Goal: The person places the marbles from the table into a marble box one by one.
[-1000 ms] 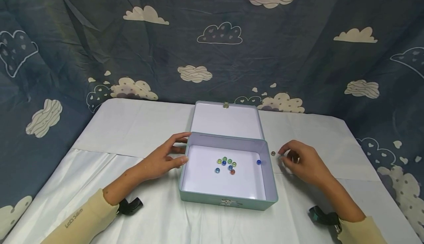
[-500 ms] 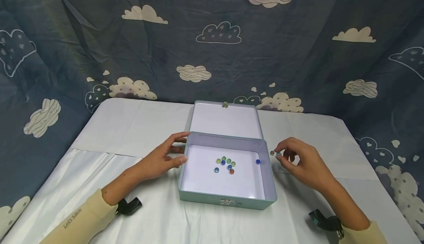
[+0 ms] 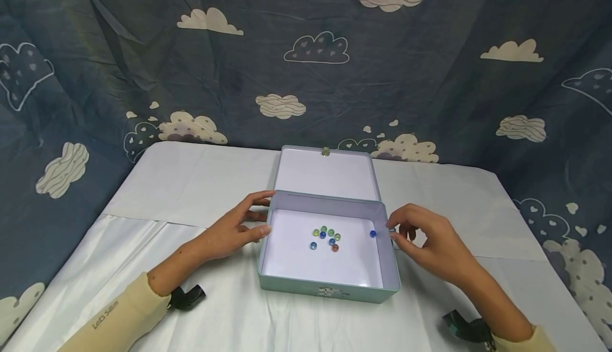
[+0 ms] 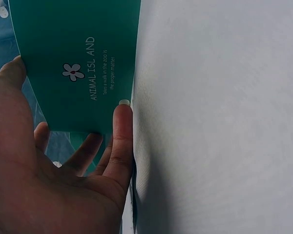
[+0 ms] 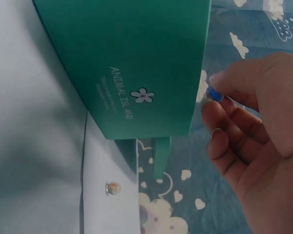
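A green metal box with a pale interior stands on the white cloth, its lid folded open behind it. Several glass marbles in green, yellow, blue and reddish brown lie on its floor, and one dark blue marble sits near the right wall. My left hand rests its extended fingertips against the box's left side. Between thumb and index finger, my right hand pinches a blue marble just outside the right wall, near the rim. Another marble lies on the cloth beside the box, hidden from the head view.
White cloth covers the table. A dark curtain with cloud prints hangs behind the table and at both sides. The box's right wall stands between the right hand and the marbles inside.
My right hand has picked up a marble from the cloth and moved left with it to the box's right rim. The left hand and the box stay in place.
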Demonstrator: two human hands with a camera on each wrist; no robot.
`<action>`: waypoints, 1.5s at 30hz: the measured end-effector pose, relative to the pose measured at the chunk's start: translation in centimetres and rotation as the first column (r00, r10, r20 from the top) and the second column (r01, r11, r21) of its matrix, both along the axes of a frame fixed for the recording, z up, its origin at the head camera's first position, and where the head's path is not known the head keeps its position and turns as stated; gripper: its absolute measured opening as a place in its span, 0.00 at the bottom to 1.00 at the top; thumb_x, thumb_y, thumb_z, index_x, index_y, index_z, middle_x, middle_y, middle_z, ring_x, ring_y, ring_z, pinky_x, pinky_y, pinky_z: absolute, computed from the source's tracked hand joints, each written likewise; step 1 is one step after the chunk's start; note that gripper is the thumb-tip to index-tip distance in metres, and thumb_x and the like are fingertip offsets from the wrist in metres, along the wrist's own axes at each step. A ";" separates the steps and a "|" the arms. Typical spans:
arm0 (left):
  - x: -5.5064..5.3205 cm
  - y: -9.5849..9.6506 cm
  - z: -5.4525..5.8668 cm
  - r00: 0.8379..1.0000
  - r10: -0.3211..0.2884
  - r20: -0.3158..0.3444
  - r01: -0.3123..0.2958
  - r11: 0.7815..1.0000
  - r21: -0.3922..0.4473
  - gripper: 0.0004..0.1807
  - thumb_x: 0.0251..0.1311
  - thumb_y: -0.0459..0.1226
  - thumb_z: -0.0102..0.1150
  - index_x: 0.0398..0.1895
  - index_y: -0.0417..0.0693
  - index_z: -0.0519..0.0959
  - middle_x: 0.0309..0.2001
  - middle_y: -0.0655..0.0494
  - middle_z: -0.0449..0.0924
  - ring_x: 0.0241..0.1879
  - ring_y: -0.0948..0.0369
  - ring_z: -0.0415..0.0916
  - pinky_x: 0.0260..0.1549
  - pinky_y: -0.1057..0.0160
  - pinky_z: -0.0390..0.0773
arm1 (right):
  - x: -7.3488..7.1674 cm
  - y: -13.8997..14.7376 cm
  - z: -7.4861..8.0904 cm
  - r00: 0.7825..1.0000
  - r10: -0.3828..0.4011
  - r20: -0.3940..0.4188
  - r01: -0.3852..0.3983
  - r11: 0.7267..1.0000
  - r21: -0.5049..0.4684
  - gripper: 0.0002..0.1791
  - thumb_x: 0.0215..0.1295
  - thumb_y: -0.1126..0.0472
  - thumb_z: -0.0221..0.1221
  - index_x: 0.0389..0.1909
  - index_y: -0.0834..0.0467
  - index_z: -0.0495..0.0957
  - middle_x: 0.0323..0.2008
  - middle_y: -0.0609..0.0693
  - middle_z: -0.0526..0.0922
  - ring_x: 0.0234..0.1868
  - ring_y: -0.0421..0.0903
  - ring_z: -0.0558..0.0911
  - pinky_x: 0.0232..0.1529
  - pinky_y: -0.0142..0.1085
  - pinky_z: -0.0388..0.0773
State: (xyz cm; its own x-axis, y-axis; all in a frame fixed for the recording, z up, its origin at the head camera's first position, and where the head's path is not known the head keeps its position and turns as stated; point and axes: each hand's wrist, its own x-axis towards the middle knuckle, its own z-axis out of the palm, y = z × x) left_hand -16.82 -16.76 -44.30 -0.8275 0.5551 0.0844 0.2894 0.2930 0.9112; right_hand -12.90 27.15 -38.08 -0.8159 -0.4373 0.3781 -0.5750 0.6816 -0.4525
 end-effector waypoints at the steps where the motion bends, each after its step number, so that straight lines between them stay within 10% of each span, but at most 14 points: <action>1: 0.0 0.0 0.0 1.000 0.001 0.000 -0.001 1.000 -0.001 0.40 0.77 0.44 0.63 0.84 0.67 0.54 0.78 0.46 0.62 0.68 0.44 0.75 0.44 0.55 0.88 | 0.0 -0.1 0.0 1.000 0.007 0.006 -0.007 1.000 -0.003 0.26 0.57 0.76 0.74 0.46 0.43 0.83 0.45 0.34 0.84 0.34 0.34 0.79 0.34 0.31 0.81; 45: -0.2 -0.1 -0.2 1.000 -0.012 -0.010 0.012 1.000 0.008 0.40 0.77 0.43 0.63 0.85 0.65 0.54 0.78 0.45 0.62 0.68 0.43 0.75 0.43 0.55 0.88 | -2.0 2.3 -2.1 0.996 -0.087 0.005 0.087 0.996 -0.002 0.20 0.60 0.75 0.72 0.47 0.50 0.86 0.44 0.40 0.84 0.33 0.37 0.77 0.33 0.32 0.79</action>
